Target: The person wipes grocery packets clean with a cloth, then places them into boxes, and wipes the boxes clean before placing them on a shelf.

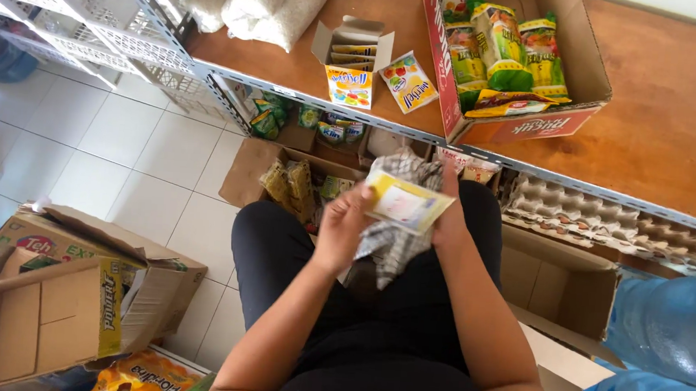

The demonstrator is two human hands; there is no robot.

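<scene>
Wooden shelf is running across the top, 12 to 2 o'clock. Big open carton is sitting on it at 1 o'clock, packed with green-yellow snack bags. Blue water jugs are standing at 4 o'clock; opened cardboard boxes are lying on the tiled floor at 8 o'clock. Egg trays are resting under the shelf lip at 3 o'clock. Small open sachet box is sitting at 12 o'clock on the shelf, one loose sachet just beside it to the right.

Person is crouching, both hands working at frame centre over the knees. Right hand is gripping a checked cloth from behind, cloth hanging down toward 6 o'clock. Left hand is pinching the left edge of a yellow-and-white sachet. Sachet is lying flat against the cloth, between the two hands, long axis running roughly 10 to 4 o'clock. Left hand is the one on the sachet edge; right hand is touching it from behind, mostly hidden. The sachet box lies straight toward 12 o'clock from the hands, well apart, slightly nearer the left hand.
</scene>
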